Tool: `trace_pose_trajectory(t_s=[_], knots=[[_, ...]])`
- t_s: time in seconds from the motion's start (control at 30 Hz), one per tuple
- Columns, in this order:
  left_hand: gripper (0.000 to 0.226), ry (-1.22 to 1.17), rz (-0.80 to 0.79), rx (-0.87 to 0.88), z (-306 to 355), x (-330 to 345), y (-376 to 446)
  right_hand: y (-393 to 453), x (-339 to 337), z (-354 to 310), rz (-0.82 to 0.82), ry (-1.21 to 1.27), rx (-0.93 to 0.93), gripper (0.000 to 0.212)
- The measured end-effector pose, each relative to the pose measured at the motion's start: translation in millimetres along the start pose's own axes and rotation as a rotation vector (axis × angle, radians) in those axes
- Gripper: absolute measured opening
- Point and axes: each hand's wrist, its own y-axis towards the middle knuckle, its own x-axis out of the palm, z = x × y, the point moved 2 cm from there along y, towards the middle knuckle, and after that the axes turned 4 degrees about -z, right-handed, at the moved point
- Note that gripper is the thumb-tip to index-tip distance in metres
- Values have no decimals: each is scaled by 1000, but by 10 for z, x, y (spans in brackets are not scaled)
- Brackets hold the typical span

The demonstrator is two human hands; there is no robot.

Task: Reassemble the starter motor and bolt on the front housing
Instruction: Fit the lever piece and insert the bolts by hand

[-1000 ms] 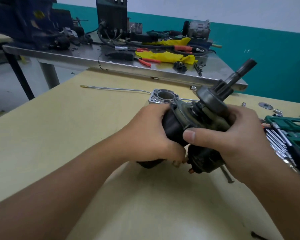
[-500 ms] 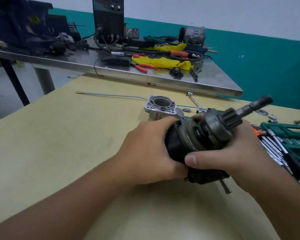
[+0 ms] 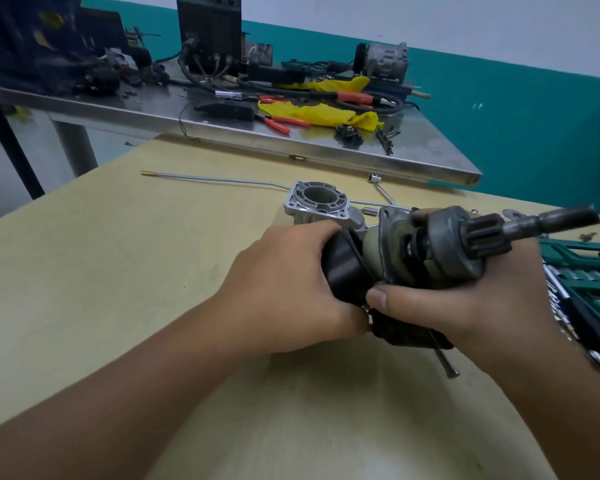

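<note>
gripping the starter motor [image 3: 406, 261] from both sides, the hands held it above the wooden table [image 3: 118, 271]. the left hand [image 3: 284, 289] was wrapped round the black rear body, and the right hand [image 3: 471, 306] curled round the front end, thumb laid across the near side. the shaft [image 3: 551, 221] and pinion gear [image 3: 485, 237] pointed right. the front housing [image 3: 317, 204] sat on the table just behind the left hand, open side up. a green socket set [image 3: 589, 285] lay at the right edge.

Pale wooden table [image 3: 101, 289] with front housing [image 3: 317, 204], thin rod [image 3: 215, 180], green socket set [image 3: 589, 289].
</note>
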Motion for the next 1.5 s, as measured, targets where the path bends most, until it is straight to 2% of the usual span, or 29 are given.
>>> trace_pose_trajectory(t_s=[0.13, 0.33, 0.43, 0.53, 0.6, 0.67, 0.77, 0.9, 0.93, 1.03, 1.1, 1.17, 1.2, 1.27, 1.37, 1.5], knots=[[46, 96, -15, -93, 16, -17, 4, 6, -33, 8, 66, -107, 20, 38], [46, 94, -184, -90, 9, -129, -20, 30, -34, -12, 10, -92, -52, 37], [46, 143, -144, -4, -10, -149, -41, 6, -6, -21, -43, -11, -70, 35], [45, 154, -81, 45, -22, -166, -16, 0, 27, 3, -32, 16, -31, 41], [44, 112, -96, 10, -8, -175, 5, 6, 39, 33, 16, 44, -15, 40], [43, 59, -190, -63, 4, -172, 14, -4, 37, 72, 61, 12, 4, 35], [45, 158, -282, -150, -2, -187, 2, -18, 26, 110, 70, -51, 57, 32], [48, 299, -178, -157, 34, -208, 38, 2, 116, 102, 144, -84, 147, 40], [50, 294, -194, -192, 1, -240, 34, 15, 116, 109, 192, -52, 169, 42], [61, 313, -308, -345, -247, -424, -22, 38, -194, 264, 437, 366, 335, 63], [63, 270, -208, -363, -377, -566, -69, 45, -446, 301, 483, 503, 423, 97], [60, 198, 19, -249, -435, -604, -48, 40, -561, 310, 511, 598, 410, 94], [58, 148, 109, -172, -439, -592, -23, 37, -559, 333, 488, 651, 418, 87], [59, 2, 169, -16, -407, -523, 28, 17, -494, 381, 371, 709, 450, 73], [61, -210, 99, 143, -335, -373, 29, -19, -346, 387, 129, 664, 451, 62], [65, -332, -39, 305, -235, -133, -10, -32, -164, 321, -95, 575, 268, 46]])
